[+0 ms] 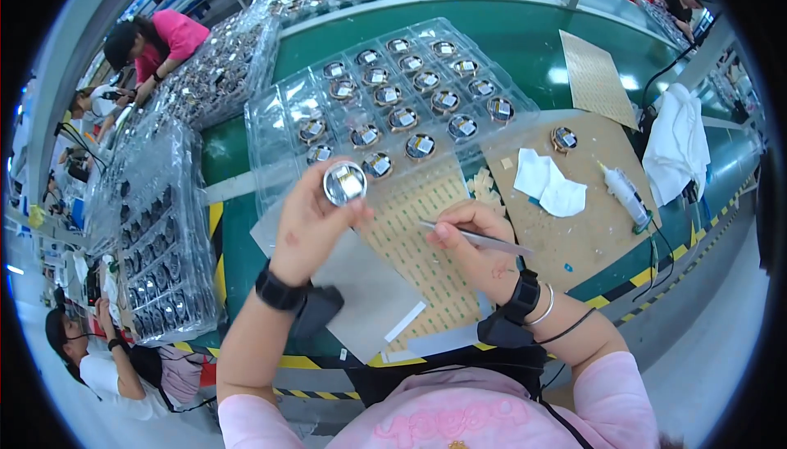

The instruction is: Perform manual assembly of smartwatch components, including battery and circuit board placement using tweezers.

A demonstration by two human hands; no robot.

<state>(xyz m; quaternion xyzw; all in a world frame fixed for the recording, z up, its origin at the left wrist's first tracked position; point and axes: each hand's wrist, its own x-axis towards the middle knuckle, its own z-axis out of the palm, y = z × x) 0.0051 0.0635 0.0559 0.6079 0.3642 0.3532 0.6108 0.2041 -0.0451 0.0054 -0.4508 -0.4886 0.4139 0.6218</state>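
Observation:
Raised over the near edge of a clear plastic tray [270,121], my left hand [316,224] grips a round watch-like module [344,183] with a silver rim and a pale square inside. My right hand [475,240] holds metal tweezers [484,241], whose tip points left toward the module but stays apart from it. Beneath both hands lies a tan sheet [414,228] printed with rows of small green marks. Several similar round modules [402,117] sit in the tray's pockets just beyond my left hand.
On a brown board [598,244] at right are white cloths [549,184], a glue-gun-like tool [626,197] with a cord, and one round module [563,138]. A white towel [676,146] lies farther right. Stacked trays [168,236] stand left, near a person in pink [176,35].

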